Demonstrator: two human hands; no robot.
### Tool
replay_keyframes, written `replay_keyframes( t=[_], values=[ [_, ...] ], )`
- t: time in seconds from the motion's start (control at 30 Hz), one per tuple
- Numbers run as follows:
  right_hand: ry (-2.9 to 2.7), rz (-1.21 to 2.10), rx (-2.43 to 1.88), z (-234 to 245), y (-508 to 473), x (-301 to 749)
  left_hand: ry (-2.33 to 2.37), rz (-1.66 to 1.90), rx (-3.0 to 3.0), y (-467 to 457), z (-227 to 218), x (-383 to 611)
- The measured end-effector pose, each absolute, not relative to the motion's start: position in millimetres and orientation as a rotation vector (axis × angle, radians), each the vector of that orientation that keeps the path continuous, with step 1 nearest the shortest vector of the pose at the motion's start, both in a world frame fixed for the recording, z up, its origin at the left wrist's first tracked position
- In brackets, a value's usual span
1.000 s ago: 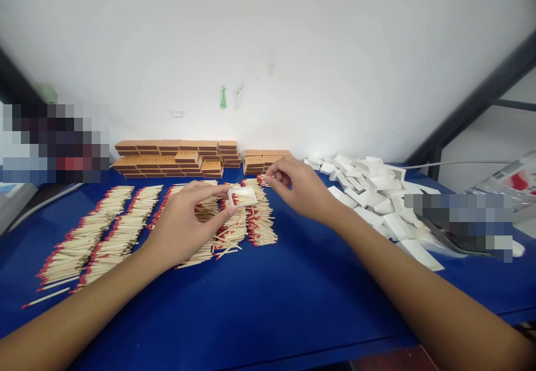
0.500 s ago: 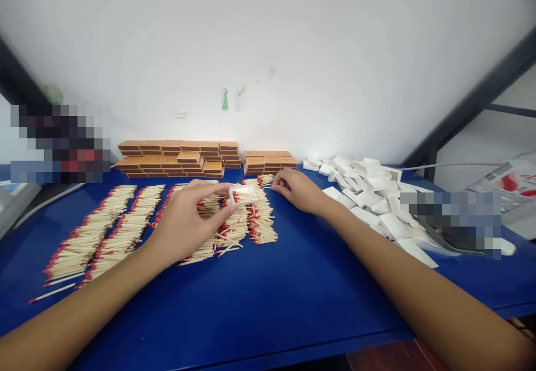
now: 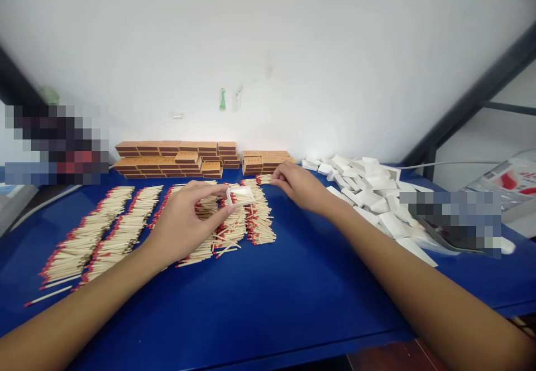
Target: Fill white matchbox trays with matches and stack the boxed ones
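My left hand [image 3: 184, 215] pinches a small white matchbox tray [image 3: 247, 197] between thumb and fingers, raised over the rows of matches. Some red-headed matches [image 3: 238, 197] lie inside that tray. At the far end of the rightmost match row [image 3: 260, 223], my right hand [image 3: 296, 184] is closed, its fingertips on the ends of a few matches [image 3: 263, 179]. Just behind it stands a stack of orange-brown matchboxes [image 3: 263, 162]. More rows of loose matches [image 3: 121, 231] spread to the left, partly hidden by my left hand and forearm.
A longer stack of matchboxes [image 3: 167, 159] runs along the wall at the back left. A heap of white matchbox trays [image 3: 368, 187] covers the right side of the blue table [image 3: 268, 315]. A pale cable [image 3: 452, 164] and a clear plastic package [image 3: 508, 184] are farther right.
My right hand has shifted slightly up and its fingertips now meet the matches at the row's far end. My left hand keeps the tray in nearly the same place.
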State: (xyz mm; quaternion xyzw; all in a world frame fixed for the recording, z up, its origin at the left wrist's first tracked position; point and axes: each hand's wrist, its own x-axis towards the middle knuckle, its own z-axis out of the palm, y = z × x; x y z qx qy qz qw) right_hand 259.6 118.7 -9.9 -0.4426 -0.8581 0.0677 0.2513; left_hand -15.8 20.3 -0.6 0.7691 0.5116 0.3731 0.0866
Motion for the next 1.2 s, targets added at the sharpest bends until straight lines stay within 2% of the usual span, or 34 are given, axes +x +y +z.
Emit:
replay_keyframes(
  t=[0.3, 0.5, 0.63, 1.2],
  values=[
    [-2.345, 0.266, -0.856, 7, 66, 220, 1.486, 1.103, 2.329, 19, -4, -15],
    [-2.225, 0.229, -1.043, -2, 98, 244, 1.513, 1.108, 2.301, 20, -3, -15],
    [-2.340, 0.181, -1.138, -19, 123, 260, 1.521, 1.103, 2.306, 21, -4, -16],
    [-2.351, 0.161, -1.179, -29, 133, 264, 1.473, 1.129, 2.332, 22, -4, -17]
  ],
)
